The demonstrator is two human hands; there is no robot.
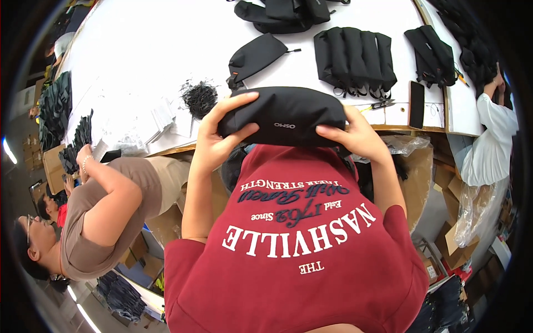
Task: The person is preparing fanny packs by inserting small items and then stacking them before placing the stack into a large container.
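I see a black pouch (291, 108) at frame centre, by the white tabletop's (133, 61) near edge; left hand (217, 130) and right hand (361, 135) grasp opposite ends, a grip probably keeping its soft body level.

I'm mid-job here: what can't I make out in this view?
Head view: the inside of the black pouch, hidden by its own outer fabric.
Head view: most fingers of the right hand, hidden behind the pouch.
Head view: the full outline of the topmost black bags, cut off by the upper edge.
Head view: single strands in the black tangle, too small to separate.
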